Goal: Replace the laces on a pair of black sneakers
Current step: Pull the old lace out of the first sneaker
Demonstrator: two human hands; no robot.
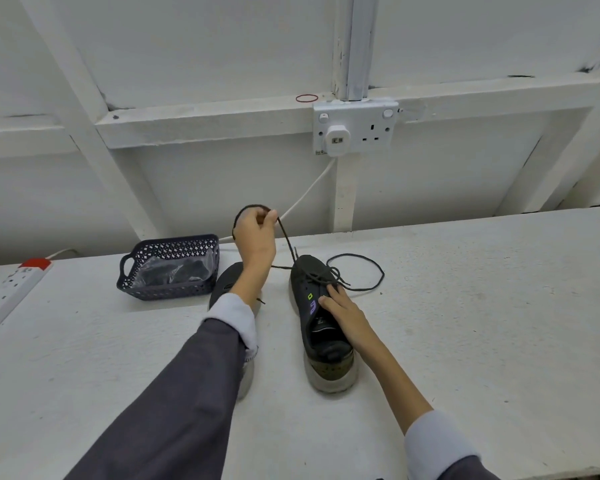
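Black lace (285, 237) runs up from a sneaker (321, 341) to the left hand (255, 233). That hand pinches the lace tight, high above the white table (465, 323). More lace lies in a loop on the table beside the shoe. The right hand (340, 308) presses flat fingers on top of that sneaker. The other sneaker (224, 282) sits half hidden under the left arm, just beside a dark basket (168, 244).

The left hand (255, 233) pinches a dark lace (286, 237) raised above the tabletop (465, 323); the right hand (340, 311) rests on the right sneaker (317, 341) beside a basket (168, 265).
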